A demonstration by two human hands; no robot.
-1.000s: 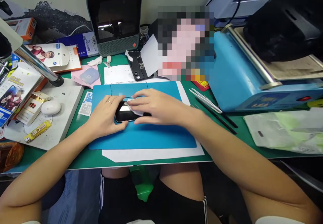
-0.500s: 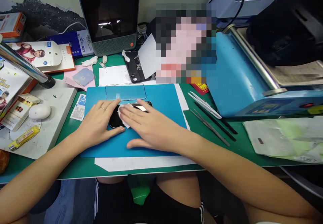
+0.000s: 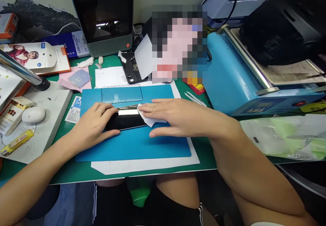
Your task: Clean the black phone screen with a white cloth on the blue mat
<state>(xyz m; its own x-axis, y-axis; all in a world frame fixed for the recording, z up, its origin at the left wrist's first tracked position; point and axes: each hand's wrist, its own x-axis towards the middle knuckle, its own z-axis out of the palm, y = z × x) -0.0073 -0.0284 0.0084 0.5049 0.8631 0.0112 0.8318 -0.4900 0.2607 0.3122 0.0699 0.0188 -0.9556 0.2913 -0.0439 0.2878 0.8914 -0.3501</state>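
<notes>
A black smartphone [image 3: 128, 120] lies face up on a blue mat [image 3: 132, 148], a bright strip of light reflected on its screen. My left hand [image 3: 93, 122] grips its left end, thumb along the near edge and fingers at the far edge. Under the flat fingers of my right hand [image 3: 178, 117] is a folded white wipe [image 3: 150, 120], pressed on the phone's right part; the thumb stands apart from the fingers. That end of the phone is hidden by the hand and wipe. Just beyond the phone, a clear black-rimmed screen protector [image 3: 122, 93] lies on the mat.
A blue machine with a metal bar [image 3: 226, 76] stands at the right, with a plastic bag [image 3: 285, 137] in front. White tweezers [image 3: 195, 98] lie beyond my right wrist. An opened phone part [image 3: 132, 70] and a screen device [image 3: 104, 18] are at the back. An earbud case [image 3: 33, 115] sits left.
My right hand slid the wipe left across the phone, then back right to its right part. My left hand stays at the phone's left end. The camera view has shifted somewhat.
</notes>
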